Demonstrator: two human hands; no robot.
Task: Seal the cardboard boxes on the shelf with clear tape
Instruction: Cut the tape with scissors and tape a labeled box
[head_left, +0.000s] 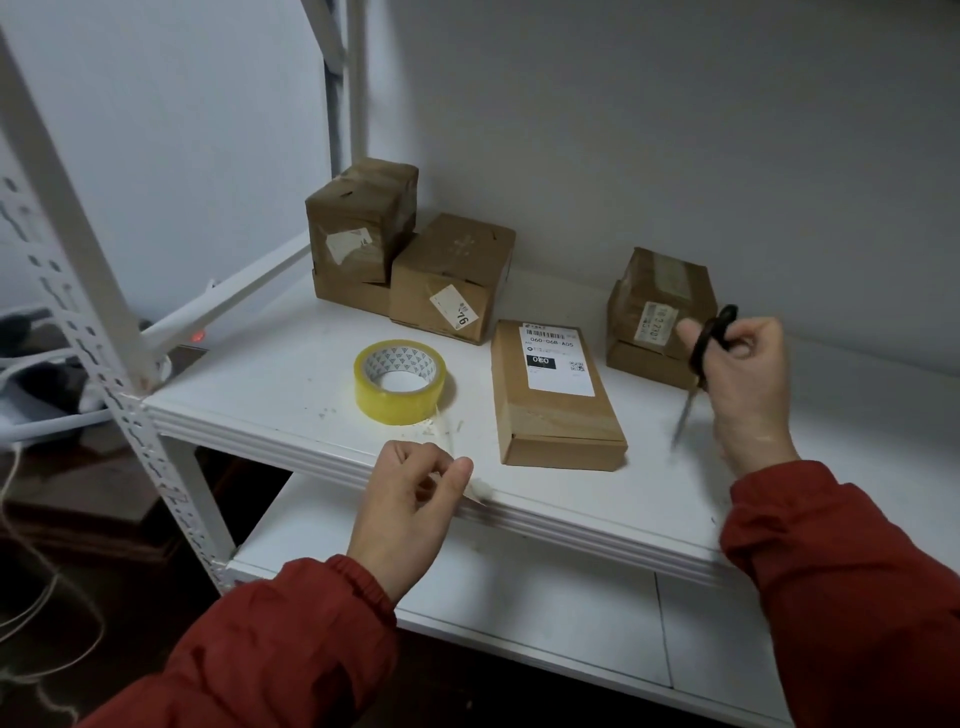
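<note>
Your left hand (410, 499) pinches the tape strip (448, 441) running from the roll (400, 382) just beyond it; hold it taut. Your right hand (748, 384) grips the scissors (711, 338): snip near the roll, then lay the strip along the seam of the flat box (556, 405) lying between your hands.

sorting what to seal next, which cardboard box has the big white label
The flat brown cardboard box lying alone front-centre; the others bear only small stickers.
</note>
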